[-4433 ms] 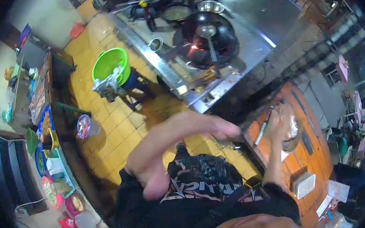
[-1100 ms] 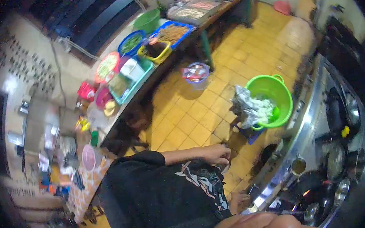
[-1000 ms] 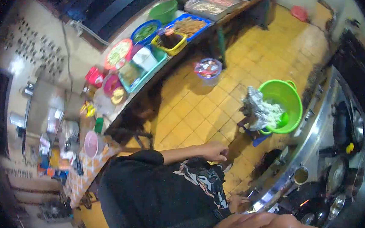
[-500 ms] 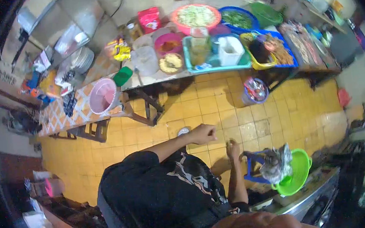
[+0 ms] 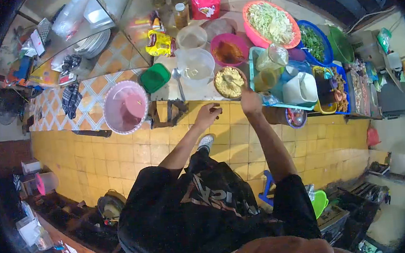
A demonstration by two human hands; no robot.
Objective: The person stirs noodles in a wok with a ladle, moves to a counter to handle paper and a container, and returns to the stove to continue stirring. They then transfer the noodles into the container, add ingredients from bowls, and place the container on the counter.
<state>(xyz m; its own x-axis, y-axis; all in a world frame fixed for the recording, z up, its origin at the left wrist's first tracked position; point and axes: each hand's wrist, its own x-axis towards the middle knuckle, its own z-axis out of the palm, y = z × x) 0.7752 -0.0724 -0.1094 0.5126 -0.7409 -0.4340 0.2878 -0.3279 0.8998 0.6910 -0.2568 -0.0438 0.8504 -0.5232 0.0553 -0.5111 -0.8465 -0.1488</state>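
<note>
My right hand (image 5: 251, 102) is closed at the front edge of the table, on the handle of a spoon (image 5: 233, 80). The spoon's other end rests in a round bowl (image 5: 217, 88) of yellow, crumbly-looking paste (image 5: 228, 79). My left hand (image 5: 206, 116) hangs in front of the table edge, left of the bowl. Its fingers are loosely curled and apart, and I see nothing held in them. Behind it stand a clear plastic tub (image 5: 196, 66) and another spoon (image 5: 179, 81) lying on the table.
A pink basket (image 5: 124, 92) and a green lid (image 5: 155, 78) stand left. On the right are a turquoise tray (image 5: 257, 58) with containers, a pink bowl (image 5: 253, 8) of shredded cabbage and a blue basin (image 5: 322, 30) of greens. A bin (image 5: 296, 118) stands below the table.
I have moved up to the table. My right hand has gone from low beside my body to the spoon in the bowl. My left hand has moved forward and its fingers have loosened.
</note>
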